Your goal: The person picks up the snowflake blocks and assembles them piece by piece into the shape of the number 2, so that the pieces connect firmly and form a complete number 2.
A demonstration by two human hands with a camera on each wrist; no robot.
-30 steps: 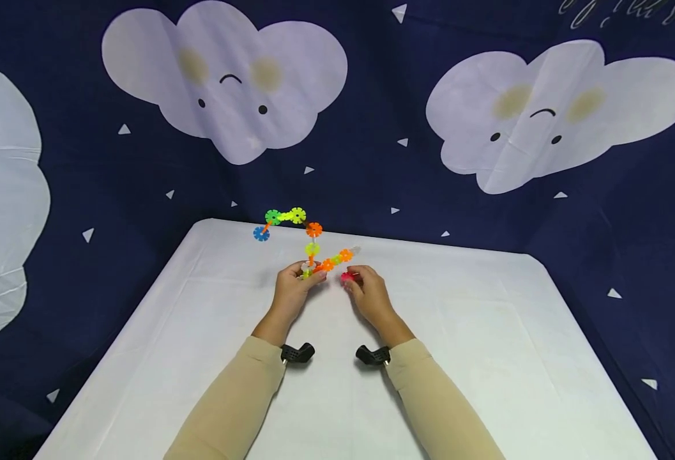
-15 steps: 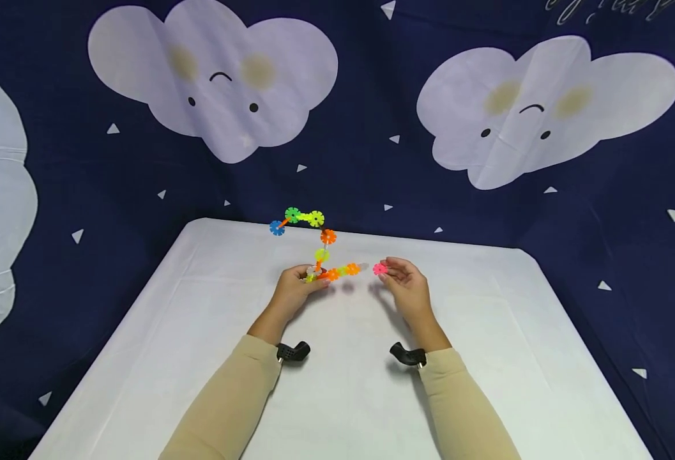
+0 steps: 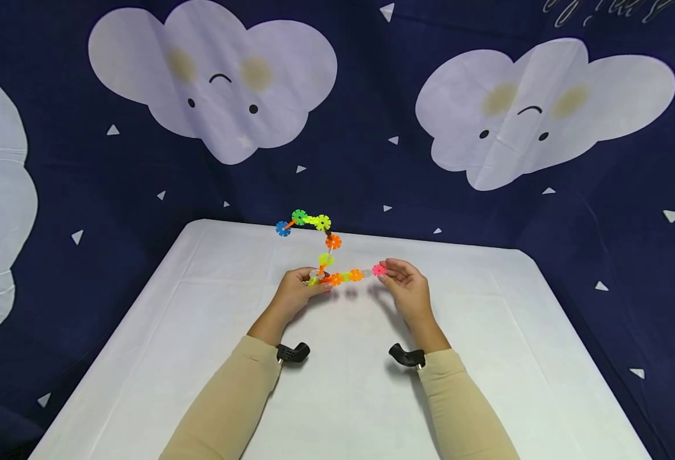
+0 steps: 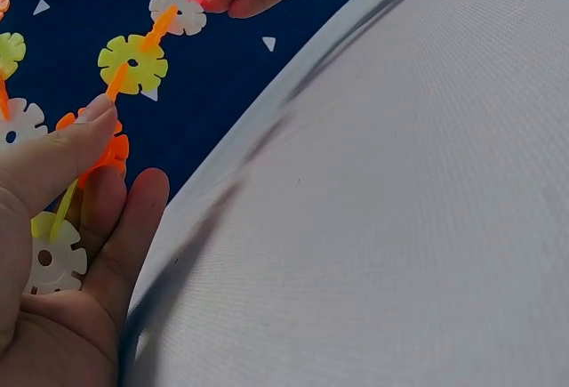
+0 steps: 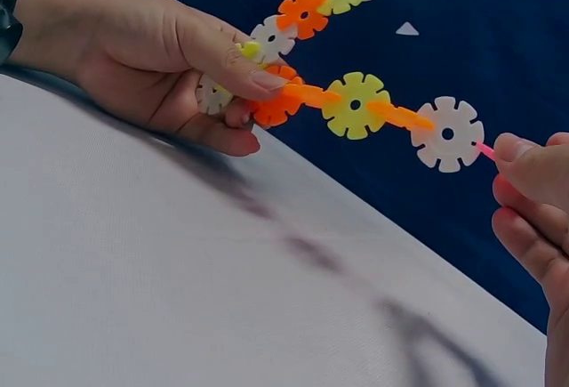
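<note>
A chain of notched plastic snowflake discs [image 3: 322, 222] in green, yellow, orange, white and blue rises above the table, bent at the bottom into an arm that runs right. My left hand [image 3: 292, 295] grips the chain at that bend, thumb over an orange disc [image 5: 283, 107]. My right hand [image 3: 410, 292] pinches a pink disc [image 3: 379, 270] at the arm's right end. In the right wrist view the pink disc's edge meets the rim of the white end disc [image 5: 462, 142]; how deep it sits in a slot is hard to tell. Fingers cover most of the pink disc there.
A white-covered table [image 3: 348, 396] lies beneath both hands. Behind it hangs a dark blue cloth [image 3: 371, 179] printed with pale clouds and small triangles. Black wrist mounts [image 3: 294, 352] sit at both sleeve cuffs.
My right hand moved right with the pink disc, then stayed there. My left hand turned the chain rightward and lower, bringing its white end disc up against the pink one.
</note>
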